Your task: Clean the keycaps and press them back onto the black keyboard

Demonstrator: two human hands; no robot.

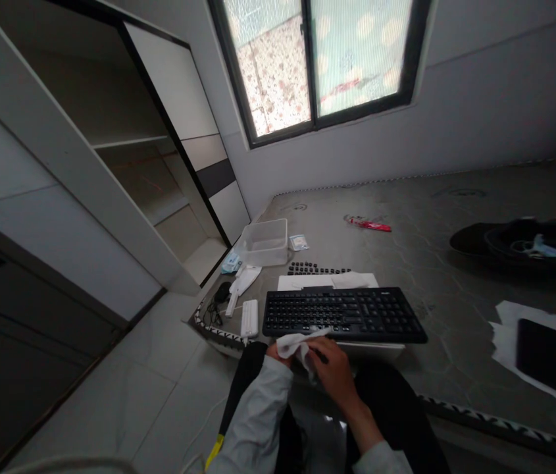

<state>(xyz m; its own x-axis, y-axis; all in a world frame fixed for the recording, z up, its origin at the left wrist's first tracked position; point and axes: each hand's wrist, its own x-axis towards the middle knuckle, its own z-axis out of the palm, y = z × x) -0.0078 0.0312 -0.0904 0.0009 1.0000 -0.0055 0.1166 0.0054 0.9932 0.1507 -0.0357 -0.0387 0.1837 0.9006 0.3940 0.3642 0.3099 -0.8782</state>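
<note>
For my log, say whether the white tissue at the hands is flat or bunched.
Bunched: the white tissue bends and hangs in loose folds between the left hand and right hand.

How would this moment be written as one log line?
left hand: against white tissue, partly hidden | right hand: holding white tissue | black keyboard: just beyond hands | loose keycaps: beyond keyboard

2-pane window (316, 66), open wardrobe (132, 141)
</note>
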